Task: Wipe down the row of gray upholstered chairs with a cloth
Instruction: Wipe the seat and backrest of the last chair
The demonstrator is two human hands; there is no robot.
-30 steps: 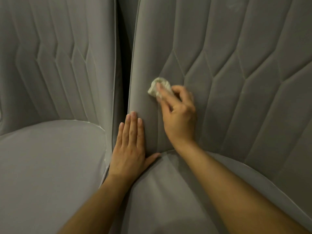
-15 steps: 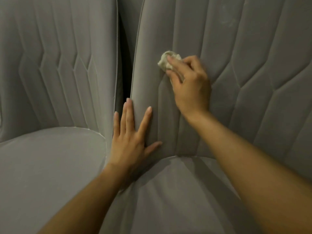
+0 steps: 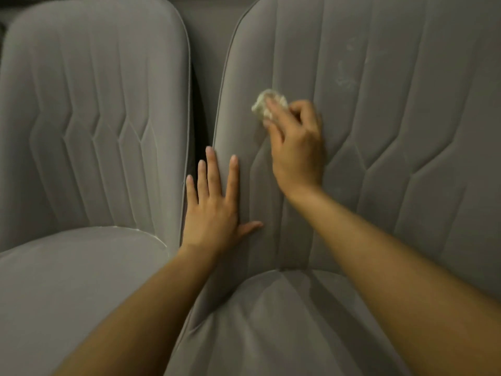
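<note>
Plain gray surface (image 3: 210, 17) in background, top centre; identity unclear.

Right hand: my right hand (image 3: 296, 147) is pressing the wadded cloth (image 3: 267, 105) against the right chair's backrest (image 3: 379, 126).
Left hand: my left hand (image 3: 211, 210) is lying flat below the cloth, at that backrest's left edge.

The right hand (image 3: 296, 147) and its wadded cloth (image 3: 267, 104) sit higher on the right chair's backrest (image 3: 393, 137); left hand (image 3: 214, 210) fingers spread wider.
</note>
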